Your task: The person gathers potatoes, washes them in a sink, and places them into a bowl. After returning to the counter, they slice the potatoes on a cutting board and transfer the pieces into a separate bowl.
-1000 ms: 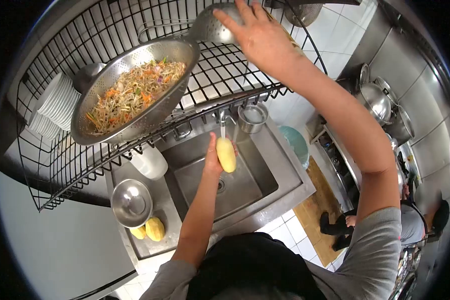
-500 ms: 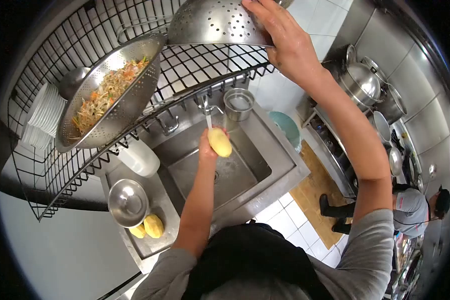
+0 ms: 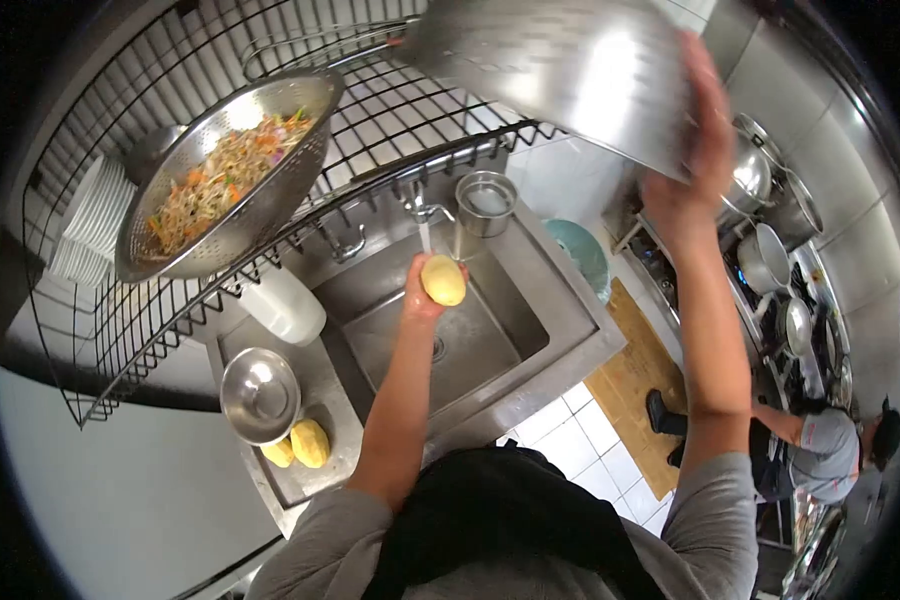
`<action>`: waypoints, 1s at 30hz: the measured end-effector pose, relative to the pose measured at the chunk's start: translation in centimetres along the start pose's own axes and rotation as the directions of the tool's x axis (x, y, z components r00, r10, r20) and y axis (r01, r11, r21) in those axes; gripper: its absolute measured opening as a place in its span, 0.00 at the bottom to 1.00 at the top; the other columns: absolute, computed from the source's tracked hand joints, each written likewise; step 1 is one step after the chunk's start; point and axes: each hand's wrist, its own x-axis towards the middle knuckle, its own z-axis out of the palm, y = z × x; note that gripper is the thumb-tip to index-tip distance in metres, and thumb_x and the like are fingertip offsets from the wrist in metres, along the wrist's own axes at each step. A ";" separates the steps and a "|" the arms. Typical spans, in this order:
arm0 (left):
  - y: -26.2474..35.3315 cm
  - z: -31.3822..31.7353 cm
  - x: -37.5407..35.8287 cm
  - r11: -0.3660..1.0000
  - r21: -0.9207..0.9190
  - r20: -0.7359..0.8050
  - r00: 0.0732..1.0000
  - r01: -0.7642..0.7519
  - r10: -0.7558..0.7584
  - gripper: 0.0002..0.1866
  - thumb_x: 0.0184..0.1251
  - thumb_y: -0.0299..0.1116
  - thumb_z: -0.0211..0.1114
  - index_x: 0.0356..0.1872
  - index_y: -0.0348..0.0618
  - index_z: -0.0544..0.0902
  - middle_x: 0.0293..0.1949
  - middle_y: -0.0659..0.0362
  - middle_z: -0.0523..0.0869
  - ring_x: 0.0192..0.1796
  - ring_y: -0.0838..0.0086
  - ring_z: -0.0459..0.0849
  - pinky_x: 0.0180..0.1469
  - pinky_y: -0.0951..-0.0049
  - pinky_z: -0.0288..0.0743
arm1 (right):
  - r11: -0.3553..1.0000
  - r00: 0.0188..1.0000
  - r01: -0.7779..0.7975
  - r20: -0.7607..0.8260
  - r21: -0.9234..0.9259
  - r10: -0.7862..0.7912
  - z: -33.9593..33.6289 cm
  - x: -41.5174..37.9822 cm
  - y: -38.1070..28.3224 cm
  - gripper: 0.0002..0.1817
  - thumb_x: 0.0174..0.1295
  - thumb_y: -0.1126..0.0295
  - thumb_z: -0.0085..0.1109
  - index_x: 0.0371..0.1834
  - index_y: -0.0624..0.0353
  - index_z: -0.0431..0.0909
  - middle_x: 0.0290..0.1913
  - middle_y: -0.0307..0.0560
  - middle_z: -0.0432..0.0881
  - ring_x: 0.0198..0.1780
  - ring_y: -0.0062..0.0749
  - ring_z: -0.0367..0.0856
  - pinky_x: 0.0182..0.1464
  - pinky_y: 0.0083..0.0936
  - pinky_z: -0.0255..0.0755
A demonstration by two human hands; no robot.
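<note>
My left hand (image 3: 417, 290) is closed round a peeled yellow potato (image 3: 444, 281) just below the faucet (image 3: 417, 203), above the steel sink (image 3: 500, 318). Up at the right, my right hand (image 3: 698, 175) grips the rim side of a large steel colander (image 3: 560, 75), which is tilted and smeared by motion over the wire rack (image 3: 390, 110). Left of it on the rack leans another colander (image 3: 295, 205) filled with shredded vegetables. More peeled potatoes (image 3: 310, 443) lie on the left counter beside a steel bowl (image 3: 260, 392).
A white jug (image 3: 283, 307) stands left of the sink, and a metal pot (image 3: 487, 205) sits at its back right corner. Stacked white plates (image 3: 95, 220) are on the rack. At far right a co-worker (image 3: 828, 455) stands near the stove and its pans (image 3: 765, 258).
My right hand has moved right, taking the colander off its spot on the rack and tilting it. The potato has turned end-on in my left hand. The co-worker has shifted toward the stove.
</note>
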 end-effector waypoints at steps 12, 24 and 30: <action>0.8 -1.2 -2.5 0.989 -0.036 -0.108 0.985 -0.141 0.136 0.23 0.64 0.42 0.68 0.56 0.48 0.72 0.48 0.49 0.82 0.47 0.49 0.85 0.46 0.45 0.86 | 0.028 0.051 -0.979 0.108 0.202 0.993 -6.0 -34.1 -10.6 0.33 0.69 0.77 0.49 0.77 0.65 0.53 0.69 0.60 0.68 0.66 0.47 0.70 0.68 0.39 0.67; 2.1 2.9 -16.9 -0.730 0.677 0.542 0.735 -0.094 0.408 0.37 0.62 0.53 0.70 0.69 0.47 0.73 0.69 0.43 0.70 0.72 0.47 0.65 0.73 0.50 0.59 | -0.608 -0.371 -0.792 0.751 0.051 0.547 12.3 -37.3 -10.2 0.11 0.64 0.75 0.52 0.49 0.65 0.72 0.39 0.46 0.80 0.32 0.33 0.83 0.35 0.39 0.88; 10.8 -7.3 -34.9 -0.682 0.453 0.354 0.586 0.575 0.729 0.37 0.44 0.43 0.81 0.61 0.51 0.80 0.68 0.47 0.69 0.71 0.48 0.63 0.70 0.43 0.57 | -0.563 -0.460 -0.809 0.780 -0.170 0.425 13.1 -41.0 -13.3 0.13 0.61 0.76 0.55 0.49 0.65 0.77 0.43 0.48 0.83 0.35 0.36 0.84 0.29 0.34 0.84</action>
